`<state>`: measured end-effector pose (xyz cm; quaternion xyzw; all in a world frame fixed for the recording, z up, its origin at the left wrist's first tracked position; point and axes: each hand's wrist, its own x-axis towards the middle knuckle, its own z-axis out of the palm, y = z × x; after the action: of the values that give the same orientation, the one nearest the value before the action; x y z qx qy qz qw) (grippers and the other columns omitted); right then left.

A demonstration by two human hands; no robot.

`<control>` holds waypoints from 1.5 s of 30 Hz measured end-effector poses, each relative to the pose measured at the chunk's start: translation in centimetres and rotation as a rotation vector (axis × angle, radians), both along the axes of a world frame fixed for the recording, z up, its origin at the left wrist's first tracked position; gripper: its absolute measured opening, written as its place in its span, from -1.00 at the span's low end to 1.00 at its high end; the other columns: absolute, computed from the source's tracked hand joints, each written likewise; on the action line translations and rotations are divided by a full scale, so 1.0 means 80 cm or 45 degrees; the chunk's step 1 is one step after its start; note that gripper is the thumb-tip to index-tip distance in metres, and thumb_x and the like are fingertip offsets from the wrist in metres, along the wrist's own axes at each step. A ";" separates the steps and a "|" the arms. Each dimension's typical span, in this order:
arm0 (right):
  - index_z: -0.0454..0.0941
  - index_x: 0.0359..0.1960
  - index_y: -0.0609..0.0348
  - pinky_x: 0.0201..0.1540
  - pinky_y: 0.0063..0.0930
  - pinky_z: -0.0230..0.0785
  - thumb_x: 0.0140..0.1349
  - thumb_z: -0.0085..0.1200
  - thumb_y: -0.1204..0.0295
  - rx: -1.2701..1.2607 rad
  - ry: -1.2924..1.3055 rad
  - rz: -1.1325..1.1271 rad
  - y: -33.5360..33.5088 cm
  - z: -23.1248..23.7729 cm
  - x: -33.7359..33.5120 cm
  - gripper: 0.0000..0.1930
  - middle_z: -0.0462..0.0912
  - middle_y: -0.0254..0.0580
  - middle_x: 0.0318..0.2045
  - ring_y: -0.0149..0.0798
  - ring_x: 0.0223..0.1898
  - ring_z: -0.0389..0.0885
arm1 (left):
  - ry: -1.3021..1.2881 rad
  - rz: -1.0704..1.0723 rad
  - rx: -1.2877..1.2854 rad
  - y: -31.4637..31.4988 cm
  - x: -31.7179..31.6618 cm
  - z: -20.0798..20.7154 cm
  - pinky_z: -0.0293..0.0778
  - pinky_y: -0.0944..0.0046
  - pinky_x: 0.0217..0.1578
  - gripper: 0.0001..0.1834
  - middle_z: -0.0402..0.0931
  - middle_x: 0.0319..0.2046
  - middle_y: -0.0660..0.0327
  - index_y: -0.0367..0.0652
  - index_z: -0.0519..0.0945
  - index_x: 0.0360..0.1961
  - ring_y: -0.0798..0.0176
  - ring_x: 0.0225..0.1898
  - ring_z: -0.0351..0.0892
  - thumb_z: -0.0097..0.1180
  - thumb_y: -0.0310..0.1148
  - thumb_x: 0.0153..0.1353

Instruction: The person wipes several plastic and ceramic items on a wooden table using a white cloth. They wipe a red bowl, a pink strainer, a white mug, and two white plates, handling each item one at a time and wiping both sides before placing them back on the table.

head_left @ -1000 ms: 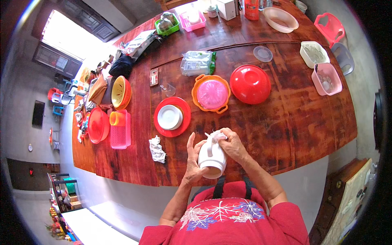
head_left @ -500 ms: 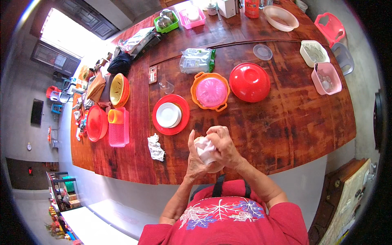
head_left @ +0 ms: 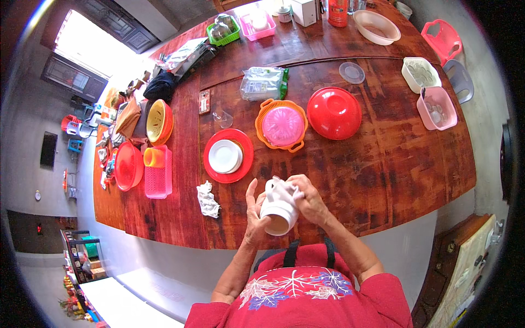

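Near the table's front edge, my left hand [head_left: 256, 217] holds a white mug [head_left: 280, 212] from its left side, fingers raised along it and the thumb near the rim. The mug is tilted, its round opening turned down toward me, and a loop like a handle shows at its upper left. My right hand [head_left: 309, 203] pinches a crumpled white cloth [head_left: 285, 191] against the mug's far side; the fingertips are partly hidden. To the left lies another crumpled white cloth [head_left: 208, 200]. Beyond it, a stack of white plates [head_left: 223, 156] rests on a red plate [head_left: 228, 176].
An orange basket [head_left: 297, 146] holding a pink bowl and an upturned red bowl [head_left: 334, 112] stand ahead. Behind them lies a clear plastic package [head_left: 261, 83]. Red basins and a pink tray [head_left: 158, 187] line the left; two tubs, one pink [head_left: 437, 109], stand at the far right.
The mug has turned in my hands, so its open end now shows toward me. My right hand has shifted slightly right and down with the cloth.
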<state>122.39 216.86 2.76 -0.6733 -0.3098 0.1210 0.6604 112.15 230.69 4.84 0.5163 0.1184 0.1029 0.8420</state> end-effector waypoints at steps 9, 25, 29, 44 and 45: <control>0.32 -0.02 0.22 0.01 -0.10 0.22 -0.13 0.20 0.50 -0.260 -0.266 -0.320 -0.003 0.035 -0.047 -0.46 0.36 0.10 -0.10 0.10 -0.05 0.36 | 0.185 0.370 0.062 -0.014 0.016 0.004 0.38 0.23 0.00 -0.08 0.36 -0.04 0.06 -0.08 -0.09 0.32 0.20 -0.03 0.42 0.01 -0.58 -0.12; 0.41 -0.10 0.21 -0.07 -0.32 0.33 -0.09 -0.12 0.68 -0.195 -0.075 0.372 -0.017 0.050 0.041 -0.58 0.50 0.03 -0.27 -0.03 -0.15 0.50 | 0.072 -0.254 1.427 0.043 0.022 0.077 0.36 0.31 -0.37 -0.82 0.48 -0.52 0.24 -0.25 0.55 -0.50 0.30 -0.43 0.46 0.25 -0.37 -0.02; 0.47 -0.16 0.19 -0.09 -0.48 0.31 0.08 -0.10 0.61 -0.067 0.328 0.561 -0.016 0.058 0.062 -0.74 0.54 -0.27 -0.33 -0.40 -0.20 0.48 | 0.389 -0.595 0.838 0.044 0.012 0.088 0.26 0.44 -0.49 -0.71 0.36 -0.60 0.40 -0.26 0.47 -0.54 0.53 -0.51 0.30 0.08 -0.26 0.21; 0.32 0.13 0.13 0.22 -0.29 0.07 0.19 -0.04 0.43 -0.099 -0.298 -0.323 0.047 0.051 -0.002 -0.57 0.20 -0.05 0.20 -0.07 0.23 0.15 | 0.281 0.561 0.268 -0.033 0.044 0.047 0.31 0.47 -0.31 -0.67 0.47 -0.34 0.34 -0.25 0.53 -0.24 0.50 -0.31 0.36 -0.14 -0.19 0.35; 0.33 0.13 0.12 0.23 -0.24 0.06 0.17 -0.02 0.44 -0.187 -0.449 -0.318 0.050 0.053 -0.007 -0.56 0.21 -0.05 0.20 -0.01 0.24 0.14 | 0.305 0.505 0.277 -0.028 0.039 0.043 0.33 0.42 -0.12 -0.61 0.46 -0.13 0.25 -0.30 0.46 -0.03 0.42 -0.13 0.38 -0.22 -0.20 0.38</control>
<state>121.86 220.85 6.97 -0.7635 -0.3251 -0.0591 0.5549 115.26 228.42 8.25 0.5788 0.3047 0.2163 0.7248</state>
